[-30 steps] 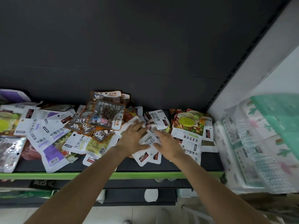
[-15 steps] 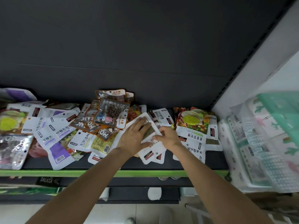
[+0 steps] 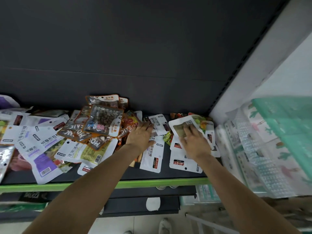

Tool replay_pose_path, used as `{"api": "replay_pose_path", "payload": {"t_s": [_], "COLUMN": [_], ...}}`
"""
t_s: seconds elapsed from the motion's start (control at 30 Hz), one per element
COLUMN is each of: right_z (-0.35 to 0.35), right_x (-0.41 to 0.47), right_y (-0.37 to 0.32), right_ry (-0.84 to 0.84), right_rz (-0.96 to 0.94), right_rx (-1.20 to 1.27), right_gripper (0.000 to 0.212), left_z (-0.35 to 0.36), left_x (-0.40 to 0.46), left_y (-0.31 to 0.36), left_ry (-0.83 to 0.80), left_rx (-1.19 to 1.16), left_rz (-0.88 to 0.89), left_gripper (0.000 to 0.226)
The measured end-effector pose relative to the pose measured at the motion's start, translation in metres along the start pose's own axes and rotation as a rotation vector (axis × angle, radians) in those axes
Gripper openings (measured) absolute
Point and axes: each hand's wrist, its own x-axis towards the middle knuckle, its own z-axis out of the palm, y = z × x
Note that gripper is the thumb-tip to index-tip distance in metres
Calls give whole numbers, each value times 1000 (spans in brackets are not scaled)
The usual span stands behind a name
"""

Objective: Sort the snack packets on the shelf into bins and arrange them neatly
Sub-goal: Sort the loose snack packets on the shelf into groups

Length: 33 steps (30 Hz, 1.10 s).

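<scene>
1. a person is reaching both bare arms onto a dark shelf with a green front edge, where many snack packets are lying in loose, overlapping heaps.
2. the right hand is lying on top of a white packet with a brown window; its fingers are lying nearly straight and spread across the packet's face, pressing rather than pinching, so this hand is released, not clenched.
3. that packet is sitting directly under and just beyond the right fingers, tilted, with its long axis running from the near left to the far right of the fingertips.
4. it is resting on other white packets with red labels, which are lying nearer the wrist than the fingers.
5. the left hand is resting flat with fingers extended, its fingertips touching the edge of a small white packet lying just beyond them; it is gripping nothing.
6. an orange-edged heap of stone candy packets is lying to the left of the left fingers, close by.
7. judging by this, the right hand is the nearer one for settling the windowed packet onto the stack; no bin is clearly visible on the shelf, and a pale blurred object at the far right cannot be identified.
</scene>
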Motion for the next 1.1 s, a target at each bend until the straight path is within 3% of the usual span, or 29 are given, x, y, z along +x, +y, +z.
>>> {"api": "replay_pose_path", "payload": {"t_s": [0.1, 0.27, 0.33, 0.43, 0.53, 0.6, 0.67, 0.73, 0.8, 0.93, 1.03, 1.1], "right_z": [9, 5, -2, -4, -8, -18, -25, -25, -19, -1, 5, 4], "right_x": [-2, -8, -11, -7, -3, -6, -10, -14, -14, -7, 2, 3], "right_y": [3, 13, 11, 10, 12, 13, 15, 17, 12, -4, -11, -12], "right_ry": [-73, -86, -114, -122, -83, 39, 255, 439, 450, 141, -41, -65], "right_rz": [-4, 19, 28, 38, 85, 208, 316, 236, 21, -203, -146, -124], "right_rx": [-14, -7, -50, -27, 322, 660, 803, 652, 433, 96, -49, -131], "right_gripper": [77, 64, 60, 58, 50, 41, 38, 41, 48, 46, 54, 67], "left_z": [-1, -6, -8, -16, -30, -31, -23, -8, 3, 7, 2, 3], "left_x": [12, 17, 15, 13, 9, 11, 15, 16, 13, -2, -20, -32], "left_y": [4, 8, 6, 4, 23, 43, 60, 71, 73, 54, 20, -8], "left_ry": [-4, 56, 116, 274, 354, 289, 152, 6, -47, -104, -27, -77], "left_rx": [76, 94, 10, -307, -514, -546, -470, -367, -423, -485, -369, -286], "left_rz": [-33, -33, -82, -184, -55, 61, 172, 268, 329, 411, 263, 142], "left_gripper": [62, 27, 30, 29, 31, 31, 32, 38, 42, 47, 52, 79]}}
